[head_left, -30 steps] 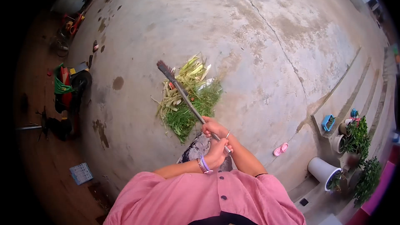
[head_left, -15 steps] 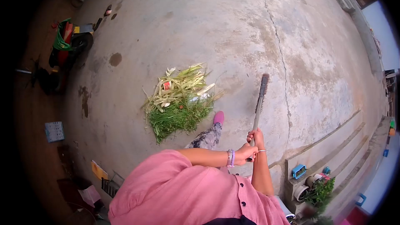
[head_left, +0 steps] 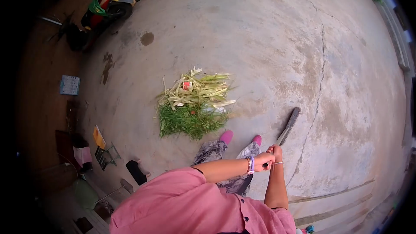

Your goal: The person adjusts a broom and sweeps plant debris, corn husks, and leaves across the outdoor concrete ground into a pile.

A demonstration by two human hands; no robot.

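Observation:
Both my hands grip the handle of a broom [head_left: 287, 126] with a long, narrow, dark-bristled head. My left hand [head_left: 262, 161], with bracelets at the wrist, is closed round the handle's end. Just beyond it my right hand [head_left: 274, 150] wraps the handle nearer the head. The broom head rests low over the concrete floor, ahead and to the right of my pink shoes [head_left: 226, 137]. Left of the broom lies a pile of pale corn husks [head_left: 203, 87] and green grass [head_left: 186, 121], with a red-and-white scrap [head_left: 186, 86] among the husks.
A scooter [head_left: 102, 13] with a green cover stands at the far left. Nearer on that side are a blue-and-white panel [head_left: 69, 85], a small folding chair [head_left: 106, 156] and a black item [head_left: 136, 172]. Concrete steps [head_left: 333, 203] run along the lower right. A crack [head_left: 323, 56] crosses the floor.
The broom has come back closer to my feet, its head swinging right and tilting. My view has shifted, and both shoes now show where only one did.

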